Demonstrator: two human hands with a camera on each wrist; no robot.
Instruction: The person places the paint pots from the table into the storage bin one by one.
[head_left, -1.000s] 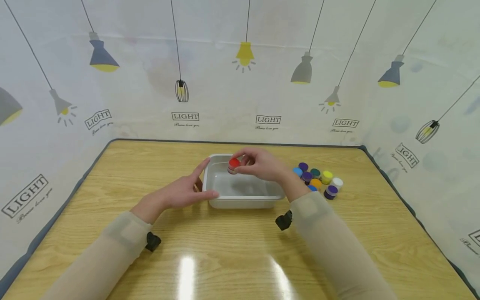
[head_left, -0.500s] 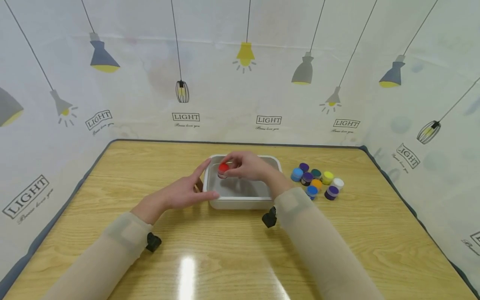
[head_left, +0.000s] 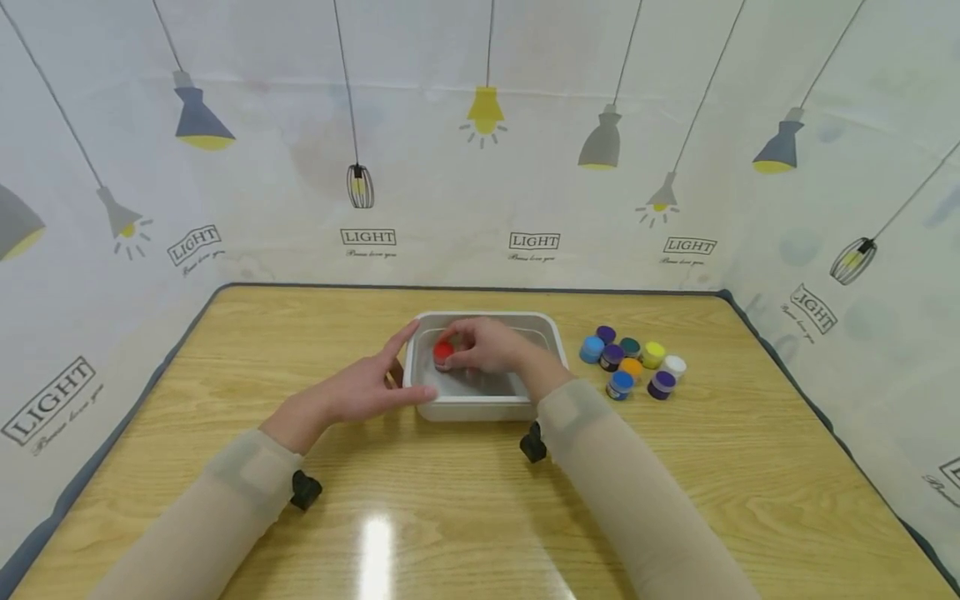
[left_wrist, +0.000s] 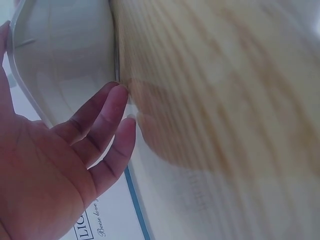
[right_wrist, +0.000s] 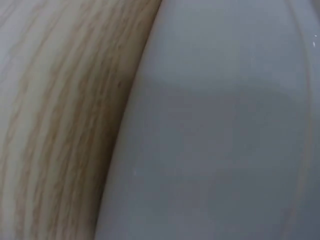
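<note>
A small paint jar with a red lid (head_left: 443, 353) is upright inside the white plastic bin (head_left: 480, 410), near its left end. My right hand (head_left: 491, 345) pinches this jar between thumb and fingers; whether it touches the floor of the bin, I cannot tell. Spread over the bin's left end is my left hand (head_left: 360, 387), its thumb on the front rim and index finger at the back left corner. In the left wrist view, the other fingers of my left hand (left_wrist: 65, 155) lie loosely against the bin's outer wall (left_wrist: 70, 50). The right wrist view has only bin wall (right_wrist: 200, 150) and tabletop.
Right of the bin stands a loose group of paint jars, among them a light blue jar (head_left: 592, 349), a yellow jar (head_left: 653, 355), an orange jar (head_left: 631, 369) and a white jar (head_left: 675, 367). A printed cloth wall (head_left: 450, 200) borders the wooden table (head_left: 420, 500).
My right hand has carried the red-lidded jar leftward and then lower into the bin. My left hand has stayed at the bin's left end.
</note>
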